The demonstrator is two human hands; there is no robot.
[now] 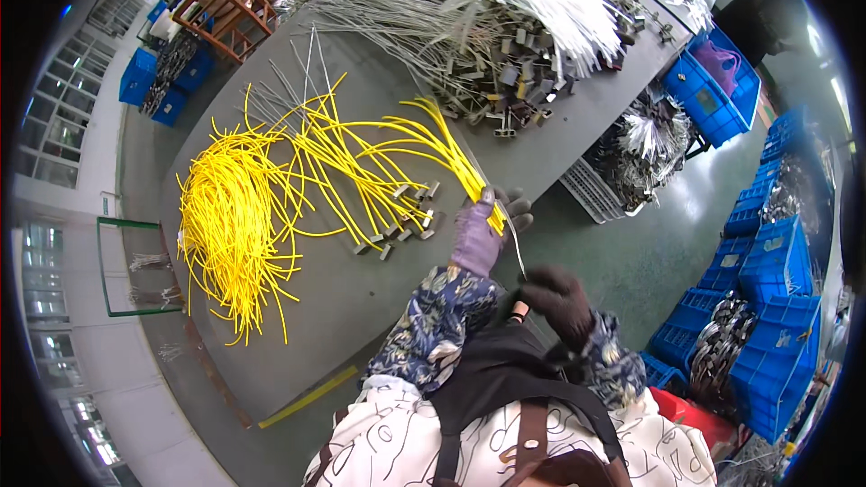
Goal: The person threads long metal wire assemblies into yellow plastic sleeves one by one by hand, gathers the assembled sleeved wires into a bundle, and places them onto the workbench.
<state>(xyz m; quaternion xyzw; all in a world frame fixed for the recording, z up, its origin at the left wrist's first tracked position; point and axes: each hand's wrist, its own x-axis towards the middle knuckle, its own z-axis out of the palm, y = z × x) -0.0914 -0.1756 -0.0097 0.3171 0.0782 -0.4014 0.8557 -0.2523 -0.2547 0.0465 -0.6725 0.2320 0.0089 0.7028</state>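
Note:
My left hand, in a purple-grey glove, is closed around a bundle of thin yellow tubes. The tubes fan out from its grip toward the far left over the grey table. A thin pale strip runs from beside this bundle down to my right hand. That hand wears a dark brown glove, and its curled fingers pinch the strip's lower end. Left of the bundle, more yellow tubes with small metal end pieces lie spread on the table. A large heap of yellow tubes sits farther left.
Metal parts with long thin strips pile up at the table's far side, under a white bundle. Blue crates line the floor at right; another blue crate stands beyond the table edge. Other people are in the background.

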